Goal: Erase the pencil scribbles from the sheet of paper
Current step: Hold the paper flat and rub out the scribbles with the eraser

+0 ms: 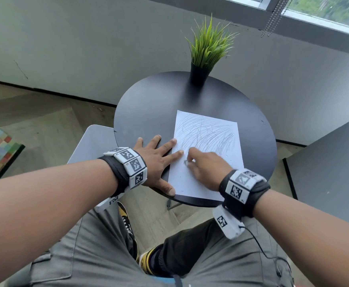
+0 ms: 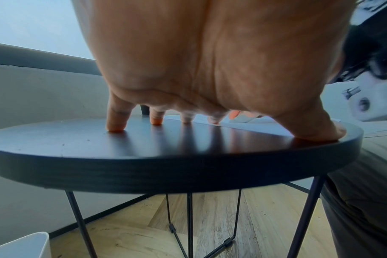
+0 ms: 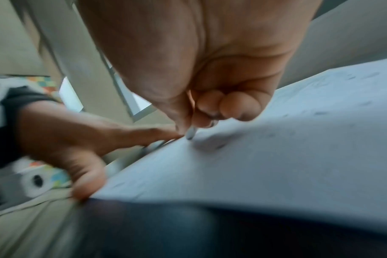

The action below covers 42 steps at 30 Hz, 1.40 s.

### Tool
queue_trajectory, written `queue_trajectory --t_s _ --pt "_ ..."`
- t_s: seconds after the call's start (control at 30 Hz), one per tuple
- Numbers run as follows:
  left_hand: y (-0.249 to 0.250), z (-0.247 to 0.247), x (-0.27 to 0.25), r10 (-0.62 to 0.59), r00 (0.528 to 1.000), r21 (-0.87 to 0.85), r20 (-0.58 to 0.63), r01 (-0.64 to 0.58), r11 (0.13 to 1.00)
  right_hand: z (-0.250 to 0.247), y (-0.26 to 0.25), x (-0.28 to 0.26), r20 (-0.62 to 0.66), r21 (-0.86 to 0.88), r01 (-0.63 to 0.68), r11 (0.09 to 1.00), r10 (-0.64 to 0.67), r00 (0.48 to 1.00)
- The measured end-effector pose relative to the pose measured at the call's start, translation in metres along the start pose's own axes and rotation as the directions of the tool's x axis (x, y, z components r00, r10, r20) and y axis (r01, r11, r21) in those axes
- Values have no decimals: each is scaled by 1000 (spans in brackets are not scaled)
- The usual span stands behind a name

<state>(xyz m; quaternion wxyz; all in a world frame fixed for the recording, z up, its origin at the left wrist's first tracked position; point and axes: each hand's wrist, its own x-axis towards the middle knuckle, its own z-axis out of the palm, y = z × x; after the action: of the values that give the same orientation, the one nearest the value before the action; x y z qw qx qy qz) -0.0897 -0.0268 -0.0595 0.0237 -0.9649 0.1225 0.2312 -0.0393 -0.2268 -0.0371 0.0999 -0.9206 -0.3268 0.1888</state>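
A white sheet of paper lies on a round black table, its far half covered in grey pencil scribbles; the near half looks mostly blank. My left hand lies flat with spread fingers, the index and middle fingertips and the thumb pressing the sheet's left edge. My right hand has curled fingers pinching a small white eraser against the paper near the sheet's left middle. The right wrist view shows the eraser tip on the paper, blurred. In the left wrist view my left hand's fingertips press the tabletop.
A black pot with green grass-like plant stands at the table's far edge. A grey chair seat sits left of the table, another dark table at right. A wall and window run behind. My knees are under the near edge.
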Motion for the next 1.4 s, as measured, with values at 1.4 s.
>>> queue_trajectory --t_s 1.4 --pt "-6 5 4 1 1000 -121 -28 -4 993 1 -26 18 91 -212 297 931 -283 955"
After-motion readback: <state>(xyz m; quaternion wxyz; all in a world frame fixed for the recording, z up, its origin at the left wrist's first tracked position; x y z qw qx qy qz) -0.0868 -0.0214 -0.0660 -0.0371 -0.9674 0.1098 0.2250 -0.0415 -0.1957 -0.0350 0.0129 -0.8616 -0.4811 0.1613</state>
